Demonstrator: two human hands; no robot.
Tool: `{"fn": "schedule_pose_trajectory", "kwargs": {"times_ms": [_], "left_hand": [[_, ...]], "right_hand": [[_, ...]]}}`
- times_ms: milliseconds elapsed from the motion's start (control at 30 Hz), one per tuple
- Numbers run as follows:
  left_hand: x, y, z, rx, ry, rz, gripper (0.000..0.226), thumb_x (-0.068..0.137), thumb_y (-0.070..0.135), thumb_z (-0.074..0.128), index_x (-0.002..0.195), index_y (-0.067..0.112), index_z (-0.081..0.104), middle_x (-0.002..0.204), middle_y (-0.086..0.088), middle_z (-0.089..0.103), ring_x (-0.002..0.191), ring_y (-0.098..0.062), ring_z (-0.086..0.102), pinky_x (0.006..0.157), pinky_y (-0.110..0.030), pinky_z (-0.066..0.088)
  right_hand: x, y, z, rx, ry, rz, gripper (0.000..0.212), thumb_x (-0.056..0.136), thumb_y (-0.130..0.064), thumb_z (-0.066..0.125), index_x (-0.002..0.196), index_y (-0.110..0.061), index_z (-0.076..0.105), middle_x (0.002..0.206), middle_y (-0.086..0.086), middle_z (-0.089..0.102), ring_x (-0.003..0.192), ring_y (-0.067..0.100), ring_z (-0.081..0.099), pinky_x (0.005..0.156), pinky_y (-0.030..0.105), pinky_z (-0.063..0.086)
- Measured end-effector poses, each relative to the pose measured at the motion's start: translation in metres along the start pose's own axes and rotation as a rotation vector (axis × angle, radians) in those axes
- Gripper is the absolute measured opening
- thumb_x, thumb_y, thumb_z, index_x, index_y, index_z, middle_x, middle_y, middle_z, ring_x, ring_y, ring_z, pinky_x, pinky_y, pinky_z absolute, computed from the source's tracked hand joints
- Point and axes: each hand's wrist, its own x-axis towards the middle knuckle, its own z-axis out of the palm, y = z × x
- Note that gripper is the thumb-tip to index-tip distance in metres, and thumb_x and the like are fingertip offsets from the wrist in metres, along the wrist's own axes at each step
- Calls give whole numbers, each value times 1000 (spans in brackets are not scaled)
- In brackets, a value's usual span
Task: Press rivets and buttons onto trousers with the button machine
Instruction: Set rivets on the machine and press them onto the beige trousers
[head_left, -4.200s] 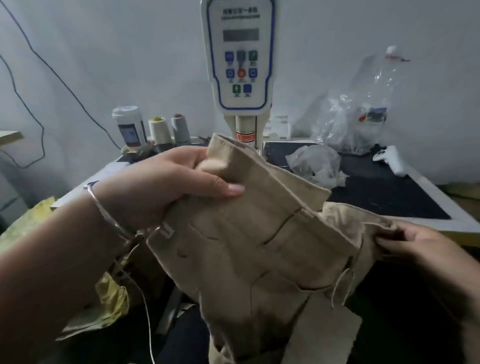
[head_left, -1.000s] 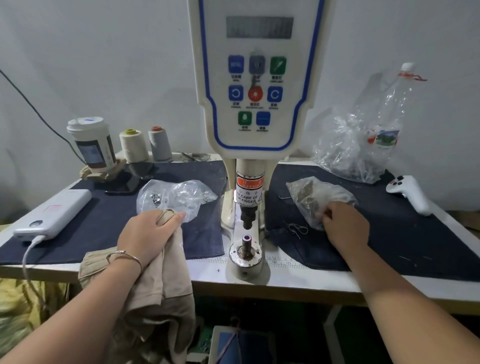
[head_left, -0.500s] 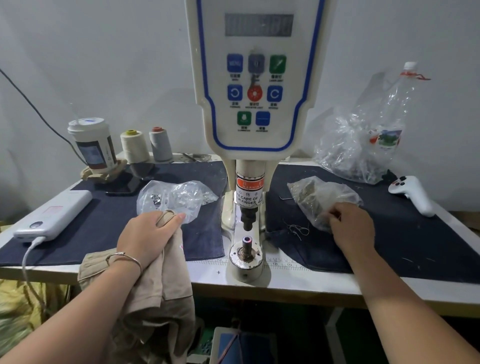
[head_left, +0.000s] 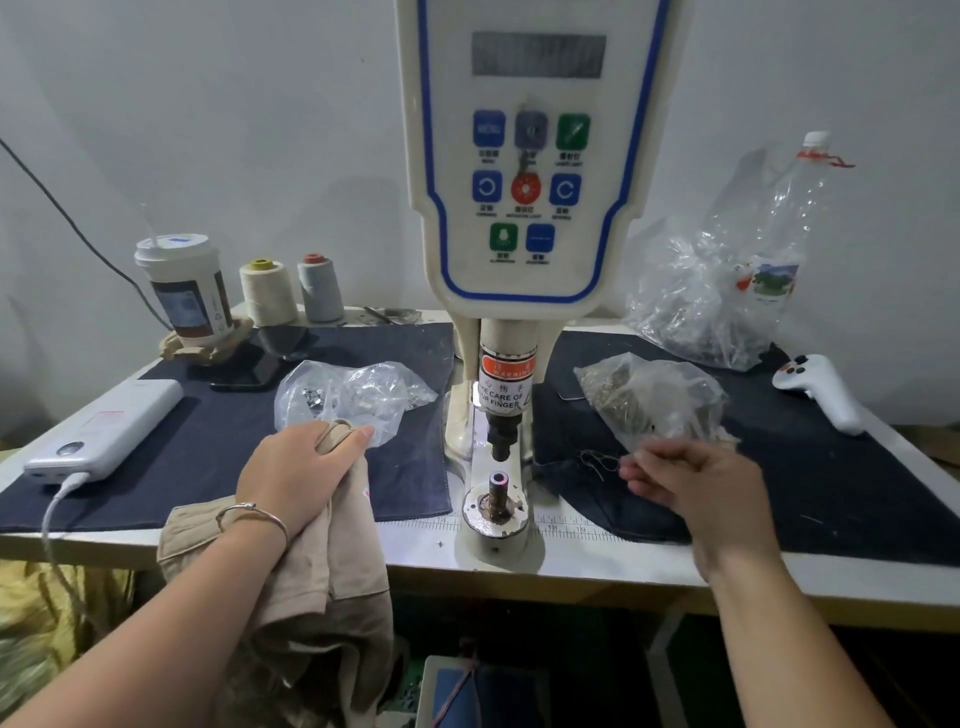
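Khaki trousers (head_left: 322, 561) bunched in my left hand (head_left: 298, 475); right hand (head_left: 691, 480) blurred, contents unclear. Fingers near die (head_left: 498, 480) risk crushing.

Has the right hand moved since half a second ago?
Yes. The right hand has pulled back off the small plastic bag, toward the table's near edge and slightly toward the button machine.

The button machine (head_left: 530, 171) has a smooth, slightly glossy cream plastic housing, with a dull, worn metal die post (head_left: 497, 496) below it. The trousers (head_left: 332, 561) are matt beige woven cloth (soft, creased). Dark matt denim-like mats (head_left: 218, 441) cover the table, and crinkled clear plastic bags (head_left: 358, 395) shine glossily.
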Motion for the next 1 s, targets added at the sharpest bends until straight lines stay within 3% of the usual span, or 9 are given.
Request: {"fn": "schedule_pose_trajectory", "kwargs": {"times_ms": [133, 500, 900, 1000], "left_hand": [[0, 0, 0, -6, -10, -2, 60, 85, 62, 59, 53, 12, 49, 51, -1, 56, 60, -20, 55, 52, -33, 35], [-1, 2, 0, 20, -2, -1, 61, 85, 62, 58, 54, 10, 50, 52, -3, 56, 59, -21, 55, 53, -34, 38], [-1, 2, 1, 28, -4, -1, 62, 86, 62, 57, 59, 6, 54, 55, -4, 59, 61, -20, 56, 56, -36, 40], [0, 1, 1, 28, -6, 2, 61, 87, 61, 58, 57, 8, 53, 55, -2, 58, 61, -19, 55, 53, -34, 37]], "right_hand": [[-3, 8, 3, 7, -59, 47, 10, 82, 8, 66, 89, 3, 70, 74, 16, 73, 67, 20, 72, 59, 21, 57], [-14, 19, 2, -147, -80, -191, 13, 83, 3, 67, 81, -8, 73, 68, 9, 72, 61, 21, 69, 55, 20, 56], [-16, 17, 2, -215, -65, -172, 15, 82, 2, 69, 79, -12, 73, 67, 3, 73, 62, 17, 71, 55, 16, 53], [-16, 17, 2, -236, -57, -182, 21, 80, 1, 72, 75, -20, 75, 66, 2, 73, 64, 16, 71, 57, 17, 55]]}}
